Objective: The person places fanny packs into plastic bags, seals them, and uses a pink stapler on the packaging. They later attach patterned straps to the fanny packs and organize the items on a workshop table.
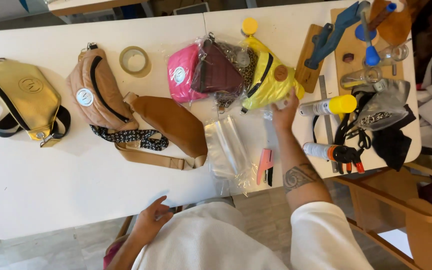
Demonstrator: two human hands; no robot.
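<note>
The right hand (285, 111) reaches across the white tabletop (36, 190) with its fingers spread wide, the fingertips touching the lower edge of a yellow quilted belt bag (268, 80) wrapped in clear plastic. It grips nothing. That bag lies toward the far edge of the tabletop, near the middle seam, and carries a round brown leather patch on its side and a yellow round cap just above it.

Touching the yellow bag on its left are a dark maroon bag (219, 72) and a pink bag (181, 75) with a small round white label, both in clear wrapping. Below them, near the front edge, lies an empty clear plastic sleeve (226, 145), and beside it a small pink stapler (265, 166), just left of the forearm.

To the right of the hand lies a spray can with a yellow cap (326, 106), and nearer the front edge a second can with a black and orange nozzle (333, 151).

The left hand (151, 220) rests off the front edge of the tabletop, loosely curled and holding nothing.

Farther left lie a brown leather belt bag (173, 125), a tan quilted belt bag (98, 92) with a round white label, a roll of tape (135, 61), and, at the left edge, a gold belt bag (23, 95) with a round embossed mark.
</note>
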